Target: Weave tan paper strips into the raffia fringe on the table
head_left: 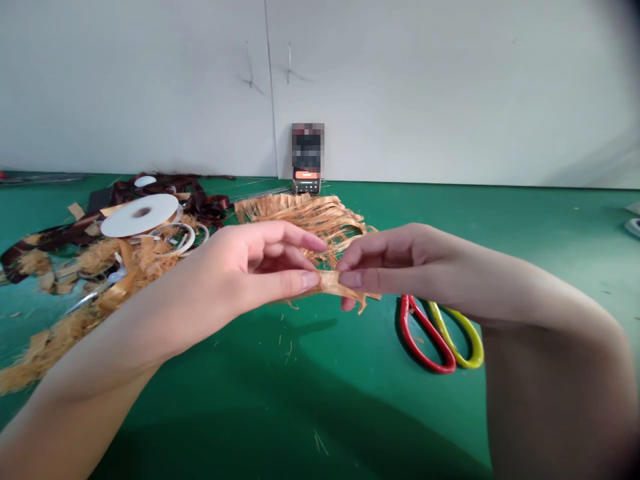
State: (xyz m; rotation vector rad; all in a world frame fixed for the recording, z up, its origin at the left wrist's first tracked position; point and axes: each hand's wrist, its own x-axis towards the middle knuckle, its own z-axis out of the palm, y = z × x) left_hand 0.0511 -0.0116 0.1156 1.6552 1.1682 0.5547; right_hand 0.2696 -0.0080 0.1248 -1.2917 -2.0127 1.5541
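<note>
My left hand [260, 267] and my right hand [395, 267] meet in the middle of the view. Each pinches a frayed tan strip of raffia-like ribbon [334, 283] between thumb and fingers, with a short gap between the two thumbs. Behind my hands lies a fringed tan raffia-like bundle [305, 217], partly hidden by my fingers. Just below my right hand rest scissors with red and yellow handles [437, 333], their blades hidden beneath my forearm.
A green mat [300, 393] covers the table, with loose fibres scattered on it. At left lie a white ribbon spool [140, 215], dark maroon ribbon [200, 203] and frayed tan fibres [55, 340]. A blurred upright device [307, 157] stands against the white wall [125, 80].
</note>
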